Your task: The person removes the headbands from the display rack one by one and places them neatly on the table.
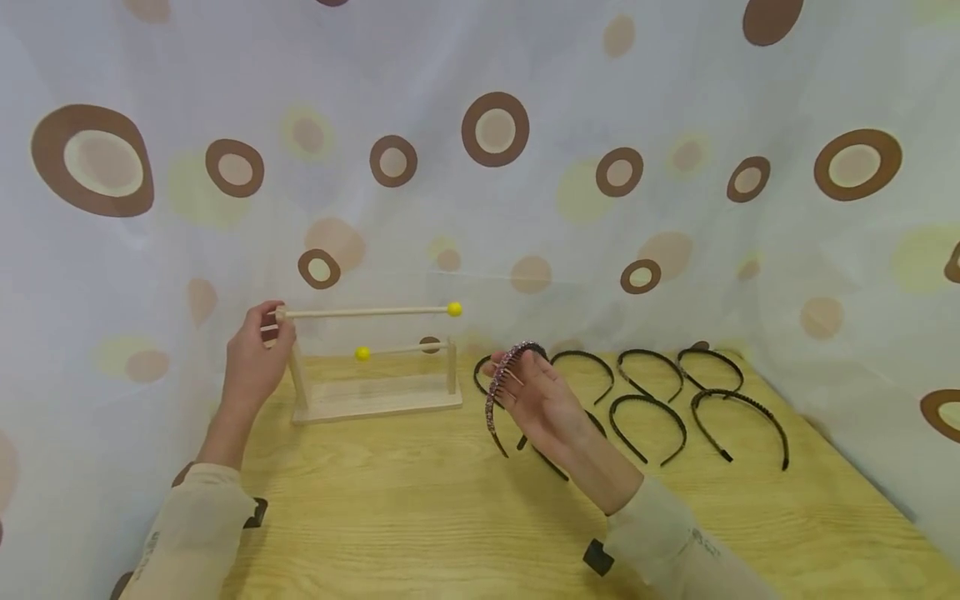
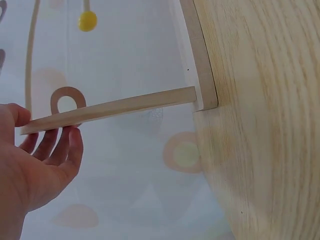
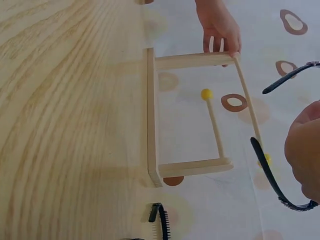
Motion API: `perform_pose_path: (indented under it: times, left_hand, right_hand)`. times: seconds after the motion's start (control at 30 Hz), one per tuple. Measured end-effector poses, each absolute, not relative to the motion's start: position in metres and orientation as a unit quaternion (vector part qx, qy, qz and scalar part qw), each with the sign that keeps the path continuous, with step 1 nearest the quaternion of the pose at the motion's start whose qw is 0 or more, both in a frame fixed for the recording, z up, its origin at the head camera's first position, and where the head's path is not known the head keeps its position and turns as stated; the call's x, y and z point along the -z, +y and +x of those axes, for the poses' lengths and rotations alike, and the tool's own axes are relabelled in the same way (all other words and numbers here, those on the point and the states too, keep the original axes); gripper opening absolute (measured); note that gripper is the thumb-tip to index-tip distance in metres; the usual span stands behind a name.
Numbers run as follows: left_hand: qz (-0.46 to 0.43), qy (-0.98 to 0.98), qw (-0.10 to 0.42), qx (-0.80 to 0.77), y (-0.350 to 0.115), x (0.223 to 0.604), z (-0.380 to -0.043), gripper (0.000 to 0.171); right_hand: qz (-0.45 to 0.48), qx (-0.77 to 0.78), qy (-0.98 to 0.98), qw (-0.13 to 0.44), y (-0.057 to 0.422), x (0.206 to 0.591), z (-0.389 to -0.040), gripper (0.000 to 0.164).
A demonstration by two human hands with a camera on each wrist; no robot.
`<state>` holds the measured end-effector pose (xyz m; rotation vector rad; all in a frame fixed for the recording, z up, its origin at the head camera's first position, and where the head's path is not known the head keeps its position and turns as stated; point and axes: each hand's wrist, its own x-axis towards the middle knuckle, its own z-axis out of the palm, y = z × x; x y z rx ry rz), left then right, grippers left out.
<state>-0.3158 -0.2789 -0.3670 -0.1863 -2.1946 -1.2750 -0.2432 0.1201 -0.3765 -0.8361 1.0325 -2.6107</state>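
A pale wooden rack [image 1: 378, 400] stands at the left of the table, with two rods that each end in a yellow ball [image 1: 454, 309]. My left hand [image 1: 258, 358] pinches the top of its left post [image 2: 115, 106], thumb on one side and fingers on the other. In my right hand [image 1: 551, 408] is a headband [image 1: 492, 404] with a glittery beaded outside and inner teeth. It is held up above the table, right of the upper rod's ball in the head view. The right wrist view shows both dark ends of this headband [image 3: 267, 172], apart from each other.
Several dark headbands [image 1: 648, 398] lie on the wood-grain table [image 1: 420, 517] to the right, some partly hidden behind my right hand. A white curtain [image 1: 555, 208] with brown circles closes off the back and sides.
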Motion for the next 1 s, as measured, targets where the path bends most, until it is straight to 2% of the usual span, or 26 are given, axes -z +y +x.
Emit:
perform_pose_path:
  times: [0.33, 0.57, 0.83, 1.0]
  left_hand:
    - [-0.085, -0.818, 0.299, 0.483, -0.281, 0.365, -0.319, 0.051]
    - [-0.091, -0.823, 0.294, 0.477, -0.282, 0.364, -0.320, 0.053]
    - [-0.092, -0.824, 0.293, 0.477, -0.284, 0.364, -0.320, 0.050]
    - [-0.087, -0.824, 0.292, 0.478, -0.285, 0.368, -0.318, 0.049]
  right_hand:
    - [-0.246, 0.895, 0.353, 0.118, 0.123, 0.391, -0.246, 0.032]
    - [-0.223, 0.891, 0.373, 0.129, 0.122, 0.398, -0.238, 0.040]
    - [-0.074, 0.881, 0.449, 0.129, 0.114, 0.408, -0.237, 0.021]
    - [-0.026, 0.873, 0.470, 0.128, 0.111, 0.410, -0.241, 0.015]
